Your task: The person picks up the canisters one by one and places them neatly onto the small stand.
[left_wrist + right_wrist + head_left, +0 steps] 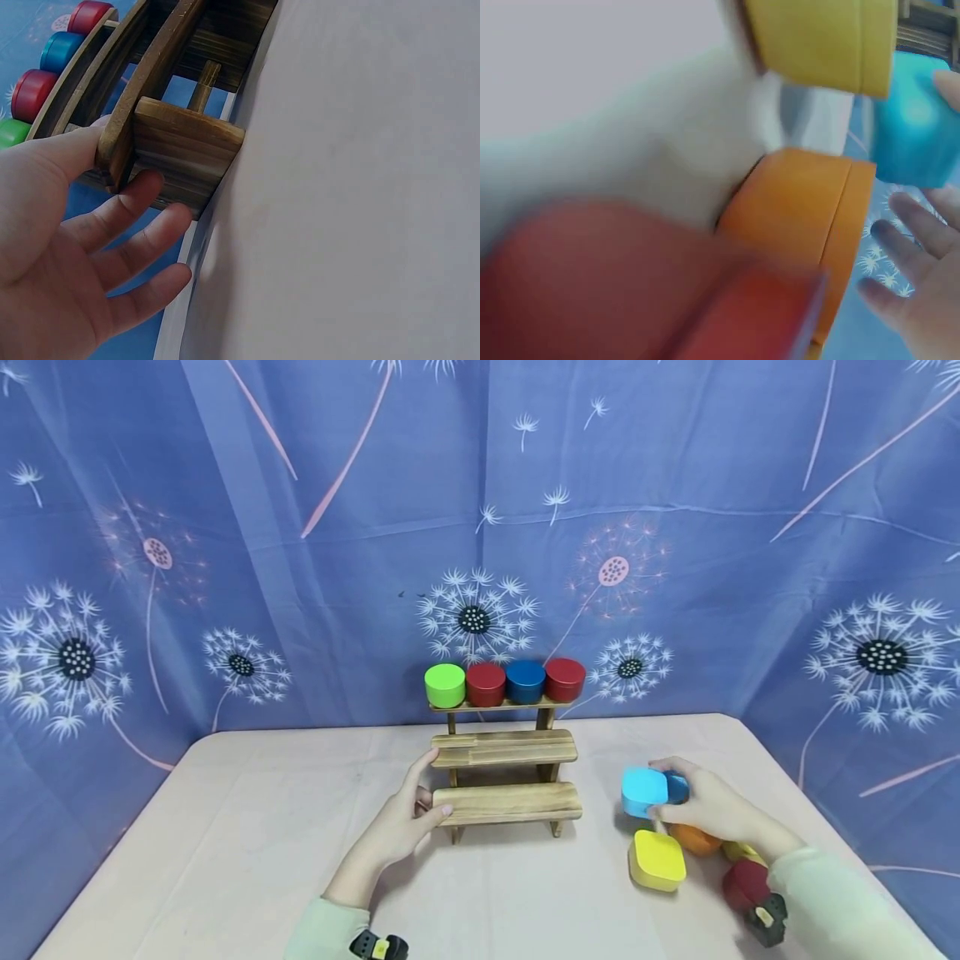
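Observation:
My left hand (pixel 401 822) grips the left end of a three-tier wooden stand (pixel 506 803), its thumb over the lowest step. In the left wrist view, the other fingers of this hand (pixel 112 247) spread loosely beside the stand's leg (pixel 187 142). On the right, my right hand (pixel 701 802) holds a light blue rounded-square tin (pixel 643 792) between thumb and fingers. A dark blue tin (pixel 677 787) shows partly beneath that hand. Close by sit a yellow square tin (pixel 657 862) and an orange tin (pixel 696 839), the latter partly hidden by the hand.
Along the top tier stand a green tin (pixel 446 685), a red tin (pixel 486 684), a blue tin (pixel 525 682) and another red tin (pixel 565 680). A dark red tin (pixel 744 883) and another yellow tin (pixel 738 852) lie near the right forearm. A dandelion-patterned blue cloth (pixel 360 610) hangs behind the table (pixel 247 843).

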Action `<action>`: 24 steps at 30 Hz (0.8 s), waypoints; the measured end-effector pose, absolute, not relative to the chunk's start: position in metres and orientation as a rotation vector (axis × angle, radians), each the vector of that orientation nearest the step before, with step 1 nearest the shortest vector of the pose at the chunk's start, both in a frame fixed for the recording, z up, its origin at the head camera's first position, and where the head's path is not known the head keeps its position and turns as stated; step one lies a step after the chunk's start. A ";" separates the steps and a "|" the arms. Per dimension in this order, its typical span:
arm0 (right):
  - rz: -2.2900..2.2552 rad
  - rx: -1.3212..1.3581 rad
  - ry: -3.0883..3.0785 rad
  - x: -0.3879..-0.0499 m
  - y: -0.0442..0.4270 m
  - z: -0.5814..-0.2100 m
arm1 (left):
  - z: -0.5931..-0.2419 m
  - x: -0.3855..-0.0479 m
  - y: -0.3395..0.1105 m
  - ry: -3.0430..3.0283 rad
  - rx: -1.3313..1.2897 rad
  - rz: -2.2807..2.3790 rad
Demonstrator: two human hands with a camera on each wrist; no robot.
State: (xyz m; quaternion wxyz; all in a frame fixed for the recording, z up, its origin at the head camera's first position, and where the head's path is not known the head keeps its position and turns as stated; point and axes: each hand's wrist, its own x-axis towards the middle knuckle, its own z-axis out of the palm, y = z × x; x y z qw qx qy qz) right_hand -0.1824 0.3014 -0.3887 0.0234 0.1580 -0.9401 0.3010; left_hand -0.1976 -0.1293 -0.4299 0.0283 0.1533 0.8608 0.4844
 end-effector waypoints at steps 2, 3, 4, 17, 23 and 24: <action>1.055 0.414 -2.880 -0.181 0.299 -0.388 | -0.430 -0.198 -0.129 2.657 0.473 1.496; 1.115 0.379 -2.863 -0.180 0.297 -0.388 | -0.430 -0.198 -0.129 2.656 0.472 1.496; 1.163 0.343 -2.846 -0.180 0.295 -0.387 | -0.430 -0.198 -0.130 2.656 0.473 1.496; 2.310 0.200 -2.198 -0.172 0.265 -0.391 | -0.430 -0.198 -0.129 2.648 0.485 1.510; 2.318 0.113 -2.209 -0.171 0.251 -0.388 | -0.429 -0.198 -0.129 2.647 0.487 1.512; 2.316 0.092 -2.214 -0.171 0.249 -0.387 | -0.429 -0.198 -0.129 2.647 0.485 1.511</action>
